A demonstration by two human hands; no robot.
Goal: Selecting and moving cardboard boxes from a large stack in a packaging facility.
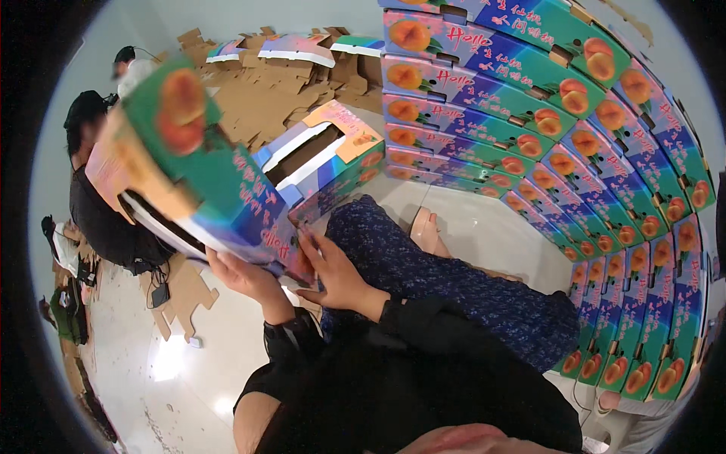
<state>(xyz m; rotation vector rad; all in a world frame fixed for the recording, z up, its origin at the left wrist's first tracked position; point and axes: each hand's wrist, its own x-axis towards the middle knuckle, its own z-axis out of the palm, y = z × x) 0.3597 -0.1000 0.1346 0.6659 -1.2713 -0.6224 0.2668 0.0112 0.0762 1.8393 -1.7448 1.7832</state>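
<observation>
A cardboard fruit carton [249, 200], printed with peaches on green, blue and pink, is tilted up in front of me. My left hand [248, 280] grips its lower edge near the white-bordered slot, fingers closed on it. At the near end of the carton, my right hand [340, 278] presses on the corner with its fingers and thumb, partly wrapped round it. Just beyond stands another printed carton [333, 181] with a long open slot in its top. The carton's far end is blurred, and its underside is hidden.
Tall stacks of printed cartons [484, 98] curve along the far and right sides. Flat brown cardboard sheets [261, 98] lie at the back. A person in black [113, 219] sits at the left, near a cut cardboard piece [185, 295] on the shiny floor.
</observation>
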